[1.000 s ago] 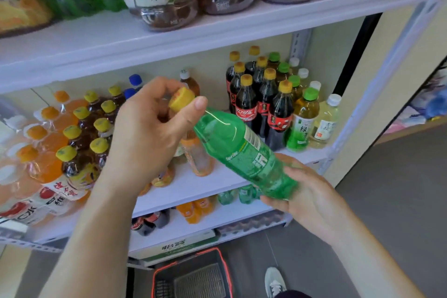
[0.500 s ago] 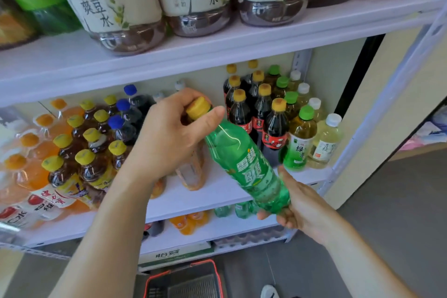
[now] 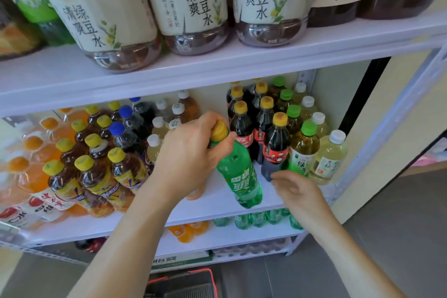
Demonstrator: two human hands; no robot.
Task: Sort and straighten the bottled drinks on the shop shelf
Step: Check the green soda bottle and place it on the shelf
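A green Sprite bottle (image 3: 242,176) with a yellow cap sits near the front of the middle shelf (image 3: 217,205), its top leaning left. My left hand (image 3: 191,155) grips its neck and cap. My right hand (image 3: 297,189) hovers just right of the bottle's base, fingers loosely curled and holding nothing, in front of the cola bottles (image 3: 275,143). Green tea bottles (image 3: 304,150) and pale white-capped bottles (image 3: 329,155) stand in rows at the right.
Iced tea bottles (image 3: 96,176), blue-capped bottles (image 3: 121,133) and orange drinks (image 3: 29,169) crowd the shelf's left side. Large bottles (image 3: 193,2) fill the upper shelf. More green bottles (image 3: 256,219) stand on the lower shelf. A red basket (image 3: 183,283) sits on the floor.
The green bottle went from tilted in the air to down on the middle shelf. My right hand let go of its base and moved right; my left hand kept hold of the top.
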